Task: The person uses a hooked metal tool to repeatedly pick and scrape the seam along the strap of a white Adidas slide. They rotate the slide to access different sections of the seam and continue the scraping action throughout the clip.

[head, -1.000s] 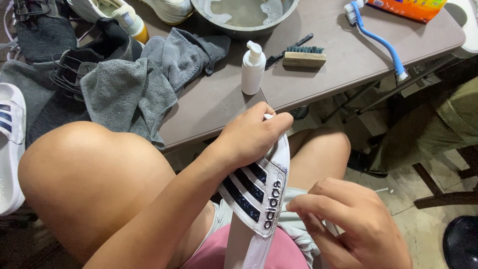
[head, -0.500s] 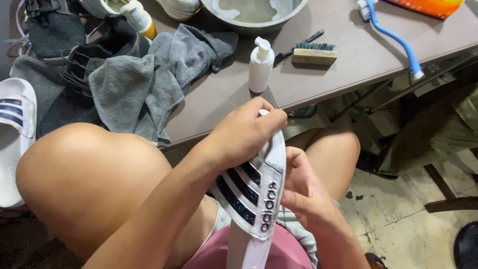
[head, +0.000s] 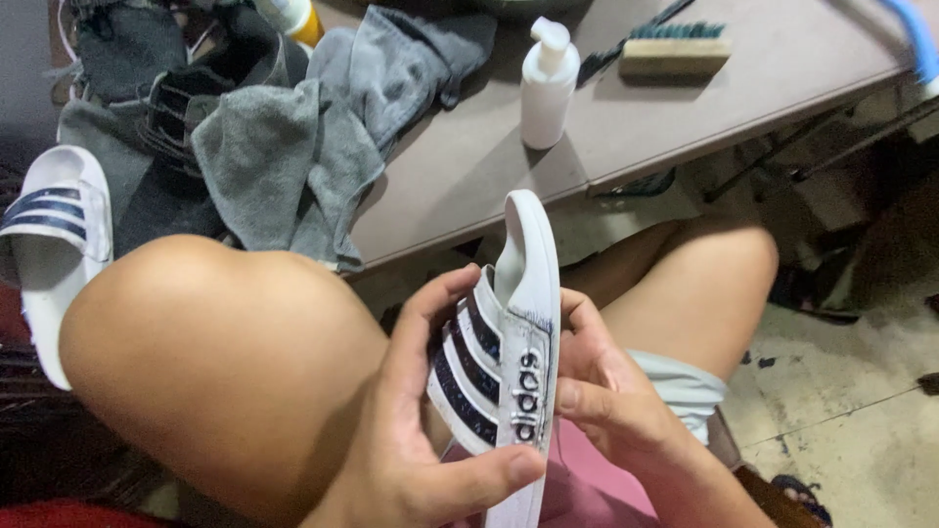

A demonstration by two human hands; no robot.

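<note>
I hold a white slide sandal (head: 523,284) with dark stripes on its strap upright over my lap, edge toward me. My left hand (head: 416,430) wraps the striped strap side, thumb pressed on the sole's edge near the bottom. My right hand (head: 606,391) grips the sandal from the other side, fingers on the sole. The matching white sandal (head: 49,244) lies at the far left beside my raised knee.
A grey table (head: 743,88) stands ahead with a white pump bottle (head: 546,88), a wooden scrub brush (head: 675,54), grey towels (head: 293,147) and dark shoes (head: 186,88). A blue hose end (head: 915,39) shows top right. Stained concrete floor (head: 841,420) lies to the right.
My left hand slid from the sandal's top down to the strap. My right hand came up against the sole. The sandal turned edge-on, and the view moved closer.
</note>
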